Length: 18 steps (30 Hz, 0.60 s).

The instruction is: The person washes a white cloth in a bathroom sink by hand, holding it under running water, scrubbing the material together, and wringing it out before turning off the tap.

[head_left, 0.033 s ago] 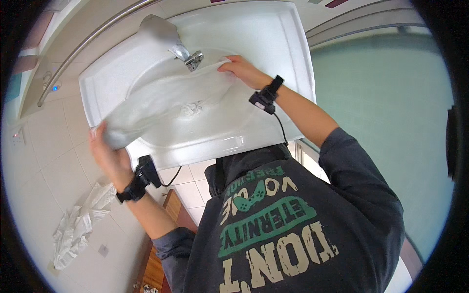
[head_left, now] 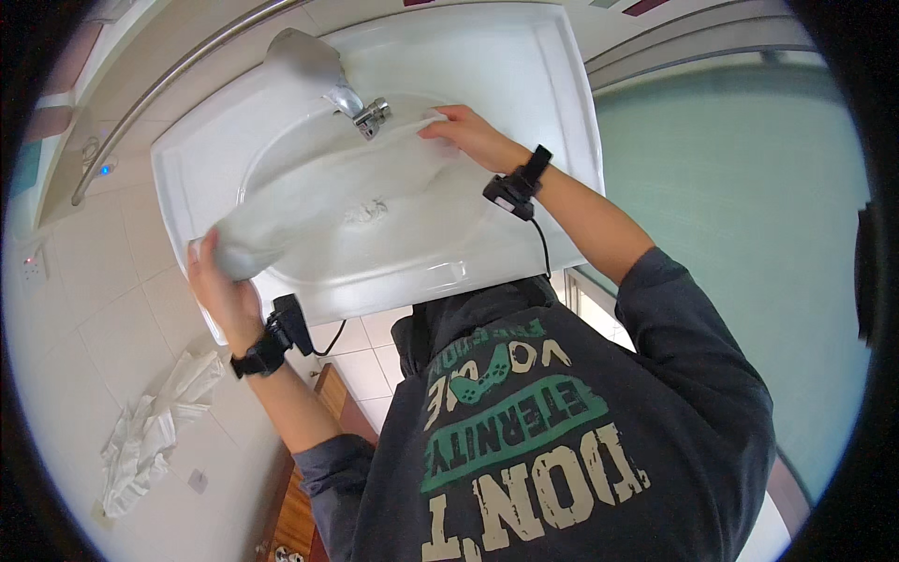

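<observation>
- A thin whitish sheet spanned the bowl of the white washbasin, slanting from the near left rim up to the right of the metal faucet; blur hid whether it was a bag, film or cloth.
- The left hand grasped its lower end, just over the basin's left edge, thumb and fingers closed about it.
- The right hand pinched the upper end between thumb and fingers, beside the faucet but apart from it.
- The sheet seemed very light and limp, with no stiffness of its own; it held its spread only because both ends were gripped.
- If wet, it would probably have been slippery and inclined to cling to itself or the porcelain.
- Its thinness suggested that it could tear under a hard pull, so a gathered fold at each end looked a safer hold than a single edge.
- A crumpled white piece lay or hung by the tiles at left, away from both hands.
</observation>
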Motion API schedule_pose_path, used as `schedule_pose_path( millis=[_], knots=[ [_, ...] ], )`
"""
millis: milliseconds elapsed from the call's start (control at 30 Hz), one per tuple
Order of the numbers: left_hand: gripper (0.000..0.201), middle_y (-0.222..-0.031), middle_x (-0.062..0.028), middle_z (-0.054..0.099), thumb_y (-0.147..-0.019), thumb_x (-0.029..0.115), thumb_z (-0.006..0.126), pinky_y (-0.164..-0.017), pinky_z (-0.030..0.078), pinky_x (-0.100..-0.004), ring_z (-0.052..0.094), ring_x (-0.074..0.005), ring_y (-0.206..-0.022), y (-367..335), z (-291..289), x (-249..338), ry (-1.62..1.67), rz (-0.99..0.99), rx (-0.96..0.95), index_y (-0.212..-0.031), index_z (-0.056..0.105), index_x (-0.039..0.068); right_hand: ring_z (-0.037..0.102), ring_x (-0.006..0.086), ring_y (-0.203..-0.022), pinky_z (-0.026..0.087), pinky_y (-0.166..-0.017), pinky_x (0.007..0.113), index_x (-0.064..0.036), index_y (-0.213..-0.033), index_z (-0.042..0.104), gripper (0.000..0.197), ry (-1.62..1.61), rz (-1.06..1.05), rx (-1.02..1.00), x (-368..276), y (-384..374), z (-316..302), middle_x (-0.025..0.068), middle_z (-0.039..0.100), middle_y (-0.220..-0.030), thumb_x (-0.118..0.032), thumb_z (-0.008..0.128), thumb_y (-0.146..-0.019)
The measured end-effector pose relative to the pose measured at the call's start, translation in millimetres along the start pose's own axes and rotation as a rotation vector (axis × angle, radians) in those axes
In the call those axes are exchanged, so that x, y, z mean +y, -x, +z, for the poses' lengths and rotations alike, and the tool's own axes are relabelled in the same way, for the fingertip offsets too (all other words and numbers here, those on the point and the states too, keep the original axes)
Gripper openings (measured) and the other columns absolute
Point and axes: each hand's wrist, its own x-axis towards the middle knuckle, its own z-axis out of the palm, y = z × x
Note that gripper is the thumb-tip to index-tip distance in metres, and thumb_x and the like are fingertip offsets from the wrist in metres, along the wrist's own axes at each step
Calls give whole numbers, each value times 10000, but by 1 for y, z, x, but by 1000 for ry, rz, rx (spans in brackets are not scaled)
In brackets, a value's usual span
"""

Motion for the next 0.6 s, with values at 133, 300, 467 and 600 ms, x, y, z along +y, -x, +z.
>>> schedule_pose_path(
  millis=[133,300,467,600],
  knots=[
    [173,-824,-59,575,-818,110,580,-656,451,-255,554,-134,-761,-22,-21,-80,-187,-148,-26,-926,524,-13,540,73,-777,426,-649,214,-37,-1029,552,243,-31,-23,-19,-52,41,6,13,593,-906,-146,553,-811],
    [231,-754,-21,547,-846,220,565,-606,394,-223,484,-87,-680,-45,-37,-154,-455,-164,1,-872,538,-8,557,85,-838,447,-703,232,-48,-1072,516,253,-321,-164,-42,-79,56,2,23,597,-918,-140,526,-837],
    [224,-710,11,503,-857,240,553,-552,363,-219,433,-76,-625,-41,-30,-134,-245,-79,108,-801,538,23,448,48,-611,352,-471,230,-55,-1025,544,256,399,150,85,-8,3,-10,-1,539,-840,-245,519,-855],
    [248,-752,-45,546,-867,229,531,-558,428,-252,496,-106,-647,-40,-41,-93,-234,85,170,-831,496,-14,384,46,-540,308,-426,217,-62,-1010,546,252,466,-221,-22,61,-46,-5,-12,543,-805,-260,512,-857]
  ],
)
